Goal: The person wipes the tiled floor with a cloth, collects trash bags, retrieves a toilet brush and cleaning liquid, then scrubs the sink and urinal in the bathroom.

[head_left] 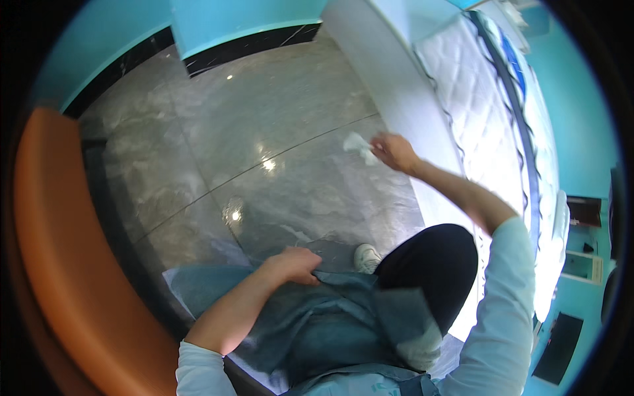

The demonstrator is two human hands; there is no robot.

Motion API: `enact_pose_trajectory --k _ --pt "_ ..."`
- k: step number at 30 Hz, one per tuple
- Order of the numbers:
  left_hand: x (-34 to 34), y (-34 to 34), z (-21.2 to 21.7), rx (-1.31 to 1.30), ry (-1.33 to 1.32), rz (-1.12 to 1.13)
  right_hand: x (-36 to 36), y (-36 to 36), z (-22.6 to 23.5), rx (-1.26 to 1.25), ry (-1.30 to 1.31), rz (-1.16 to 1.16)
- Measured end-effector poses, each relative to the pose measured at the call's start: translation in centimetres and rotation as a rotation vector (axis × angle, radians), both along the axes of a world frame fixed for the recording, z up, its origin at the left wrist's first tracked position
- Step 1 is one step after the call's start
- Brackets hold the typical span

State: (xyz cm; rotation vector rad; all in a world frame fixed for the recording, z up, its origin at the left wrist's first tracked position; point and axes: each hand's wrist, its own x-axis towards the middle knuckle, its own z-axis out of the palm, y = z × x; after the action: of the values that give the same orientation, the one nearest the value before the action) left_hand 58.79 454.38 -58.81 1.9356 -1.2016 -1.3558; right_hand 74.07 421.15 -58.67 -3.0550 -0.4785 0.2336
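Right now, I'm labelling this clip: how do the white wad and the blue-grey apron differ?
The white wad is bright and pale; the apron is much darker. The white wad is small and bunched, while the apron is broad and hangs in folds across the person's front. The white wad is in the right hand; the apron's edge meets the left hand. Both look soft and creased.
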Motion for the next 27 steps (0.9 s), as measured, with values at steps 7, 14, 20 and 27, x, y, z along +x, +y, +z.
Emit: enact_pose_trajectory --k 7,14,20,27 --pt "2.7 2.2 -2.1 0.044 0.082 0.06 -21.6 -14.6 -10.2 0.07 -0.163 -1.142" --pt "-0.2 10.0 -5.2 0.166 0.411 0.409 -16.6 -14.0 -22.9 0.259 -0.695 -1.25" --pt "0.2 15.1 -5.7 0.331 0.333 1.04 -3.0 -3.4 -20.2 0.62 -0.34 -0.738" --pt "4.2 25.7 15.3 0.484 -1.361 0.948 -11.4 -6.1 -16.0 0.683 -0.332 -0.949"
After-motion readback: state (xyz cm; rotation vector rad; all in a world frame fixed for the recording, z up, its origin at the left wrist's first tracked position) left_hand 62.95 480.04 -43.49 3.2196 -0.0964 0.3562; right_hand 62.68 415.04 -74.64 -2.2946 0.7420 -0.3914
